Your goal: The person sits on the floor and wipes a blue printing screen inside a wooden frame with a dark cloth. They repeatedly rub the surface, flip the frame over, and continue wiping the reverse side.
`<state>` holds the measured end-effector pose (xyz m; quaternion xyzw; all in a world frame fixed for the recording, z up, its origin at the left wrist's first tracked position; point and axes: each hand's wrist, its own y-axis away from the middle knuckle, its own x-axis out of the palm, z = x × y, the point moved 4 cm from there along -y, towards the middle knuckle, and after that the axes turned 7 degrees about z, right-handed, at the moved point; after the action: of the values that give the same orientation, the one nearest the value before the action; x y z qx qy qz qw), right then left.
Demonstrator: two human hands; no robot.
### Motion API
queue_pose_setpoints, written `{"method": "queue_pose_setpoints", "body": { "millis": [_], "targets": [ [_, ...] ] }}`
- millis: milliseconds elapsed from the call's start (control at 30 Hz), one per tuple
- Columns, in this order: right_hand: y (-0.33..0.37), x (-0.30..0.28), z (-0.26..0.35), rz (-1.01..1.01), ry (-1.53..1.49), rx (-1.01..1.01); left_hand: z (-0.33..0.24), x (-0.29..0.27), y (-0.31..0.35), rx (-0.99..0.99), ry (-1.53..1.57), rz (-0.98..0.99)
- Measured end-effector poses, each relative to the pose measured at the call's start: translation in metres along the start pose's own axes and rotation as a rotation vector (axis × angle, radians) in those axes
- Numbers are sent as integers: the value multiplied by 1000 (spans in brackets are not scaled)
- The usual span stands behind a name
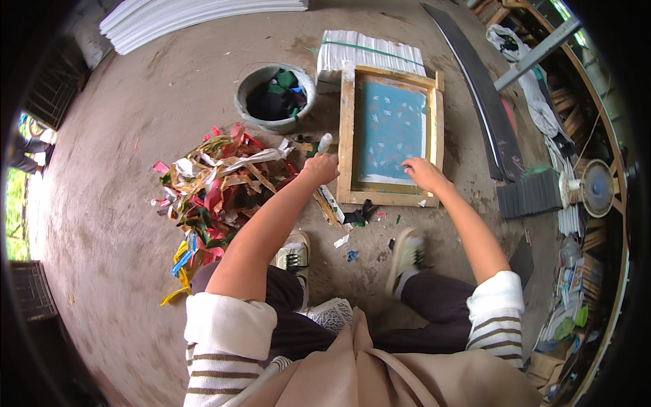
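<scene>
A wooden-framed printing screen (346, 146) with a blue mesh and small pale shapes leans on the white stack behind it. My left hand (321, 168) is closed beside the frame's left rail, around what looks like a white bottle (325, 142); the bottle's end sticks out past my fingers, and its lower part is hidden. My right hand (426, 175) hovers over the screen's lower right part, its fingers loosely bent and a little apart, with nothing seen in them. Whether its fingertips touch the mesh I cannot tell.
Left of the frame lies a heap of coloured strips (224, 180). Beyond it stands a grey tub (244, 102) of dark rags. A strapped white stack (369, 51) is behind the screen. At right are a long dark board (475, 88) and a fan (598, 188). Scraps litter the floor near my shoes.
</scene>
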<state>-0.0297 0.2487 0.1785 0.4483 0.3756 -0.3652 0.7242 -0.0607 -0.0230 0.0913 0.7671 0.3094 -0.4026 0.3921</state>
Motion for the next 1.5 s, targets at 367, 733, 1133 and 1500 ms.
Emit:
{"method": "queue_pose_setpoints", "body": {
  "millis": [367, 733, 1133, 1500],
  "targets": [
    [38, 208, 30, -404, 45, -41, -29, 100, -22, -126, 552, -394],
    [37, 136, -90, -652, -174, 474, -25, 95, -64, -472, 877, -514],
    [85, 196, -57, -618, -320, 565, -13, 116, -66, -524, 958, -586],
    [21, 112, -78, -741, -567, 228, -46, 62, -68, -541, 938, -622]
  ]
}}
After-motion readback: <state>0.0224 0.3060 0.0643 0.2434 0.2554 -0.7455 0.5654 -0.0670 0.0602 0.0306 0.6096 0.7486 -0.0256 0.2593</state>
